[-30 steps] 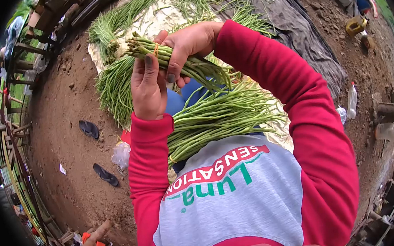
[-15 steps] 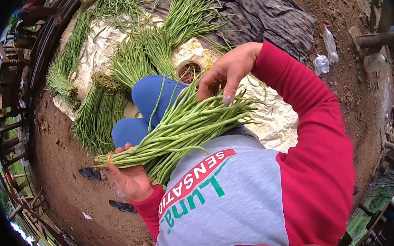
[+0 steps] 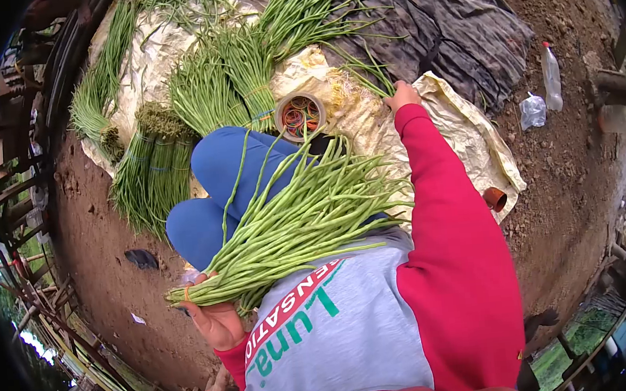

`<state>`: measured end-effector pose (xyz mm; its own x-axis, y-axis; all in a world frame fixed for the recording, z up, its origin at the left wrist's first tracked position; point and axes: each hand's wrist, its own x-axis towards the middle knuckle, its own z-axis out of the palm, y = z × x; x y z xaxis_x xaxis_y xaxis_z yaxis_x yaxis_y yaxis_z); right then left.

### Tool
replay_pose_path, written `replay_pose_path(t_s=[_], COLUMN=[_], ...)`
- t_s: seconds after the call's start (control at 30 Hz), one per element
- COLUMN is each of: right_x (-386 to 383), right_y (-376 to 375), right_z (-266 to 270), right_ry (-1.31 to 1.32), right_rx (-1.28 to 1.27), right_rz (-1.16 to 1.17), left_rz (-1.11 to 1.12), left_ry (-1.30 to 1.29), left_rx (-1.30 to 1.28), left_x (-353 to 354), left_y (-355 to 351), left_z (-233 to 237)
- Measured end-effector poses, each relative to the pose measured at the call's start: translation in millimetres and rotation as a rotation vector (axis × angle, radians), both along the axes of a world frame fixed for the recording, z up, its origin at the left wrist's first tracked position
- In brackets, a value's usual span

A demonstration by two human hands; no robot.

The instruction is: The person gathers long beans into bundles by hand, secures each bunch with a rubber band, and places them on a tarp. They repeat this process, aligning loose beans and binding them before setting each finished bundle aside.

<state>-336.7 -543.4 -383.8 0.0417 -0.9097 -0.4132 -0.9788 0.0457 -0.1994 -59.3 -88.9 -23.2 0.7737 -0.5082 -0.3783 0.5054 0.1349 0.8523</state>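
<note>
A thick bundle of green long beans lies across my lap, with a rubber band near its tied end. My left hand is closed around that banded end from below. Past the bundle's loose tips, my right arm is stretched out over the pale sheet. My right hand pinches the ends of a few loose long beans lying at the edge of the dark cloth; its fingertips are partly hidden. Between my knees and the bean piles stands a round tub of coloured rubber bands.
Tied bean bundles and a looser bean heap lie on the pale sheet and dark cloth. A small brown cup lies at the sheet's right edge. A plastic bottle and a clear bag rest on the dirt.
My right hand has left the bundle's loose tips and moved out and away to the loose beans on the sheet. My left hand still holds the bundle.
</note>
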Motion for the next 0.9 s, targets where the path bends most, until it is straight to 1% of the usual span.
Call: replay_pose_path(t_s=[0.1, 0.17, 0.2, 0.23, 0.3, 0.33, 0.37, 0.4, 0.43, 0.47, 0.5, 0.57, 0.6, 0.63, 0.67, 0.7, 0.77, 0.83, 0.87, 0.9], right_x=[8.2, 3.3, 2.6, -0.2, -8.2, -6.6, -20.1, -24.5, -26.7, -43.0, -46.2, -48.3, -46.9, -42.4, -35.0, -22.6, 9.8, 42.9, 65.1, 86.4], right_y=[-0.5, -3.8, -2.4, -5.6, -12.2, -17.1, -22.3, -25.0, -24.5, -26.7, -28.3, -27.3, -27.6, -28.3, -28.7, -27.0, -19.1, -13.5, -3.9, 7.9], right_z=[-14.6, -42.4, -31.0, -28.8, -19.1, 19.2, 10.9, 43.2, 82.3, 98.2, 132.6, 172.8, 193.0, 213.2, 233.4, 256.4, 293.8, 314.2, 329.8, 345.9], right_ry=[0.025, -0.044, -0.100, -0.103, -0.230, -0.395, -0.638, -0.773, -0.865, -1.034, -1.110, -1.216, -1.217, -1.303, -1.391, -1.398, -1.410, -1.433, -1.445, -1.456], right_rx=[0.040, 0.099, 0.088, 0.084, 0.119, 0.391, 0.491, 0.676, 0.822, 0.939, 1.000, 0.915, 0.898, 0.892, 0.886, 0.875, 0.838, 0.865, 0.851, 0.835], right_rz=[0.022, 0.046, 0.060, 0.065, 0.083, -0.127, -0.228, -0.326, -0.517, -0.433, -0.391, -0.352, -0.340, -0.275, -0.202, -0.177, -0.083, 0.082, 0.183, 0.285], left_rz=[-0.002, -0.016, -0.024, -0.032, -0.025, -0.022, -0.017, -0.023, -0.030, 0.033, 0.031, -0.480, -0.635, -0.631, -0.661, -0.682, -0.503, -0.490, -0.674, -0.838], left_ry=[0.010, 0.006, 0.021, 0.035, 0.029, 0.025, 0.022, 0.033, 0.045, 0.051, 0.052, 0.058, 0.002, -0.006, -0.088, -0.172, -0.252, -0.254, -0.264, -0.274], left_rx=[0.012, 0.011, -0.005, -0.023, 0.002, 0.027, 0.021, 0.029, 0.037, 0.063, 0.048, 0.401, 0.695, 0.676, 0.735, 0.796, 0.336, 0.180, 0.152, 0.059], left_x=[-3.7, -4.9, -5.4, -5.3, -4.1, -3.0, -1.8, -0.5, 0.3, -4.7, 2.6, 35.0, 48.7, 62.4, 75.3, 82.0, 87.5, 71.7, 67.3, 62.0], left_y=[5.0, 6.1, 4.5, 3.3, 2.8, 2.7, 3.0, 2.9, 1.9, -9.0, -0.6, 32.3, 38.7, 40.8, 41.7, 41.4, 13.7, -46.8, -75.3, -103.1], left_z=[-1.5, -1.7, -1.6, -1.3, 0.5, 1.5, 3.0, 5.0, 7.9, 15.7, 17.6, 23.1, 31.9, 42.2, 53.1, 61.0, 67.1, 68.4, 68.5, 59.4])
